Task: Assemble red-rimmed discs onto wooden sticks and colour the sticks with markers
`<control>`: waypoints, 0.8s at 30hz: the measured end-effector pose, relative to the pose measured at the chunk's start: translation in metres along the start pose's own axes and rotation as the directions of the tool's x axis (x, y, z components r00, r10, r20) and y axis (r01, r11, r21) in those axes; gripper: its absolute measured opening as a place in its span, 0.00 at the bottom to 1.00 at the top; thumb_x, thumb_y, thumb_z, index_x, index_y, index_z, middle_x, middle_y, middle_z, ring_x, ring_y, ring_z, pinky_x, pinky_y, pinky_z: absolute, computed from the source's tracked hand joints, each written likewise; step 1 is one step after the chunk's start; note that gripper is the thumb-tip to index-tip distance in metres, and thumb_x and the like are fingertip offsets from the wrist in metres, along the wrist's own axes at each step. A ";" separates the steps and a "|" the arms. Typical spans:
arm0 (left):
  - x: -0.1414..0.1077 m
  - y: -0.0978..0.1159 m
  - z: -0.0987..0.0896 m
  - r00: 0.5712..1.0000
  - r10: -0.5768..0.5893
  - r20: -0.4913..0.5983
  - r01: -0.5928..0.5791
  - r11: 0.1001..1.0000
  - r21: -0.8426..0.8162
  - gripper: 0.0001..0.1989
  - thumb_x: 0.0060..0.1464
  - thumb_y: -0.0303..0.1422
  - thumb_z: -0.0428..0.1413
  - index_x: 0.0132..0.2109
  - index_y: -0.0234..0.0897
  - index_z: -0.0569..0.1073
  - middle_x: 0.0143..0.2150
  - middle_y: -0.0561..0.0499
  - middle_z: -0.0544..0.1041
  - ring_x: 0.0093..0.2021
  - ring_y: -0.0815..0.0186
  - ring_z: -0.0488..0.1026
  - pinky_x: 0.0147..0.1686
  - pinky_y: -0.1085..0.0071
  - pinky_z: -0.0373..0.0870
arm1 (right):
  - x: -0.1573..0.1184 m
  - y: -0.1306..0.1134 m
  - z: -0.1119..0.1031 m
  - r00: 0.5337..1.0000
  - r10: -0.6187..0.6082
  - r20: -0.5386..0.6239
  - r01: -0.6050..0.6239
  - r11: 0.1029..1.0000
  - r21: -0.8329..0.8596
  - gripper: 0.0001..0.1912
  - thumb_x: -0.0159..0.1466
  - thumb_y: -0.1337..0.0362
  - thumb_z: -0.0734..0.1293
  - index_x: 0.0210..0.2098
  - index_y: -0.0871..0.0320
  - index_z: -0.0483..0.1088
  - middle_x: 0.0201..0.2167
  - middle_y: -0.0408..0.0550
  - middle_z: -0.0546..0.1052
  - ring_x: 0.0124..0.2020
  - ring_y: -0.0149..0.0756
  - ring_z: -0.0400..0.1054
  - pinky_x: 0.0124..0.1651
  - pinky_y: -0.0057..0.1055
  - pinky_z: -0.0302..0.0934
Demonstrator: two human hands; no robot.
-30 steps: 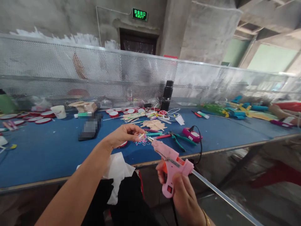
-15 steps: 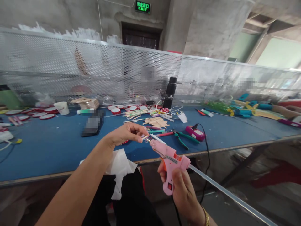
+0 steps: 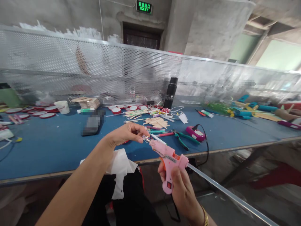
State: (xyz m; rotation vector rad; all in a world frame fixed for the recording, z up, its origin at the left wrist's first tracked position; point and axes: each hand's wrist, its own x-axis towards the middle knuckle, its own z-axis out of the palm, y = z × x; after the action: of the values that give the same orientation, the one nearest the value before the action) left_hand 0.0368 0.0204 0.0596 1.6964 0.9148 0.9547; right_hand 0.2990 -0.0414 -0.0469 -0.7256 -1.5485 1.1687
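I count one pink plastic glue gun (image 3: pixel 168 153), one long clear glue stick (image 3: pixel 225 187) and one tall black bottle (image 3: pixel 170 93). The glue gun, at the blue table's (image 3: pixel 58 147) front edge, has the stick protruding behind; the right hand (image 3: pixel 184 190) wraps its handle (image 3: pixel 167 185). The left hand (image 3: pixel 130 134) pinches a small pale piece (image 3: pixel 146 137) (its shape is unclear) near the nozzle. Unlike one second ago, a slim white rod (image 3: pixel 158 139) shows just beyond.

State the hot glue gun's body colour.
The hot glue gun's body is pink, best seen in the head view.
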 end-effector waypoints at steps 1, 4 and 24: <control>0.000 0.000 0.000 1.000 0.001 0.003 -0.001 1.000 -0.001 0.14 0.41 0.31 0.71 0.40 0.40 0.85 0.25 0.57 0.68 0.29 0.71 0.64 0.35 0.72 0.65 | 0.000 0.000 0.000 1.000 0.005 0.001 -0.005 1.000 0.005 0.28 0.70 0.40 0.57 0.36 0.55 0.76 0.29 0.49 0.73 0.27 0.36 0.65 0.30 0.33 0.62; 0.000 0.000 0.000 1.000 0.003 0.010 -0.003 1.000 -0.001 0.14 0.42 0.32 0.71 0.40 0.40 0.85 0.25 0.57 0.68 0.29 0.71 0.64 0.35 0.72 0.66 | 0.001 0.001 -0.001 1.000 0.008 0.003 -0.008 1.000 0.007 0.29 0.69 0.39 0.56 0.36 0.55 0.76 0.27 0.48 0.72 0.26 0.36 0.64 0.28 0.33 0.61; 0.001 -0.001 -0.001 0.999 0.021 0.038 -0.020 0.999 -0.027 0.14 0.42 0.31 0.72 0.40 0.38 0.85 0.25 0.57 0.68 0.28 0.72 0.63 0.34 0.74 0.65 | 0.002 -0.003 -0.002 1.000 -0.020 0.022 0.020 1.000 -0.001 0.28 0.72 0.42 0.55 0.36 0.58 0.74 0.25 0.44 0.68 0.23 0.30 0.61 0.26 0.28 0.58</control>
State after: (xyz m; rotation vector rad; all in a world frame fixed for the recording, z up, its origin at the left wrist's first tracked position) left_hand 0.0356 0.0218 0.0588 1.6990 0.8573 0.9413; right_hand 0.3009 -0.0397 -0.0436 -0.6988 -1.5714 1.1647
